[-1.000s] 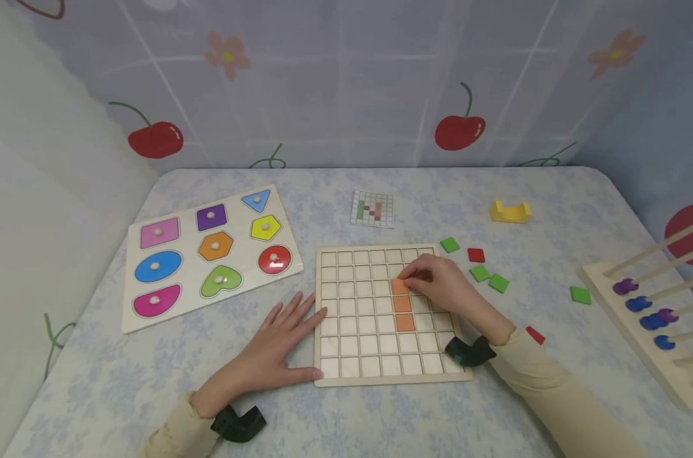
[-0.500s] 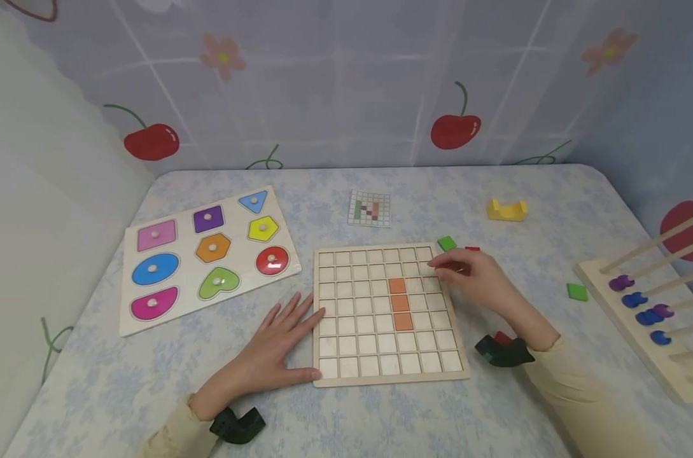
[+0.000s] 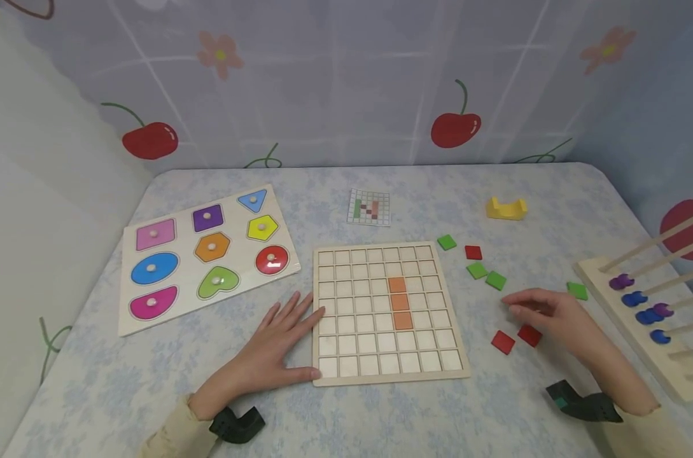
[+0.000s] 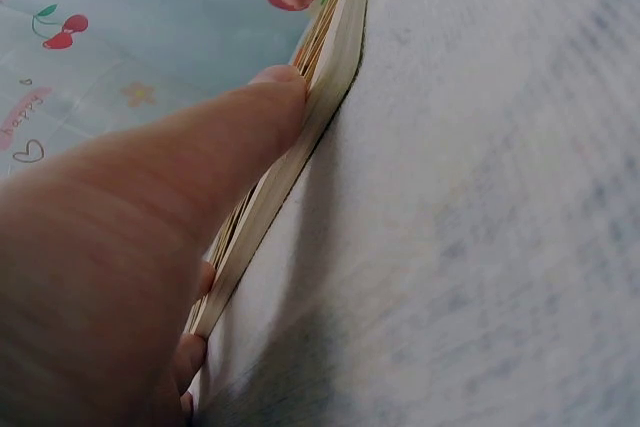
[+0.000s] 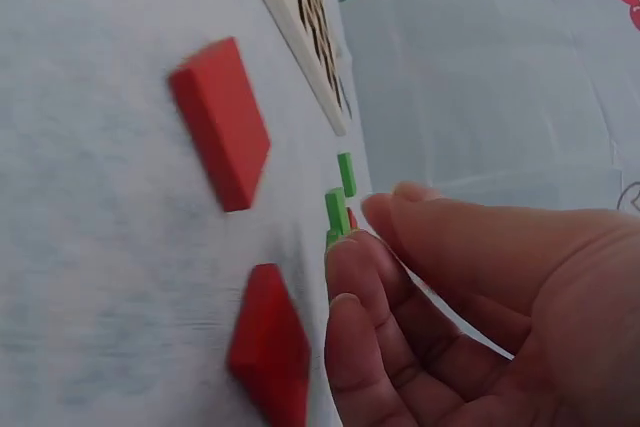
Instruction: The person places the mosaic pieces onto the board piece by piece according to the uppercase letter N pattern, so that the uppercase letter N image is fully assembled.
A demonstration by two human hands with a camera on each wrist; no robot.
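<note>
Red tiles [image 3: 530,335] lie just below the right hand [image 3: 552,313], whose loosely curled fingers hover empty above them, while the left hand [image 3: 274,346] lies flat, fingers straight, against the wooden grid board [image 3: 323,318], probably steadying its near edge.

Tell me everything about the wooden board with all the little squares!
The grid board is pale wood, square, lying flat on the flowery table. It is cut into rows of small square pockets. Three orange tiles fill a short column right of the middle; the rest look empty. The left hand rests flat against its left edge.
</note>
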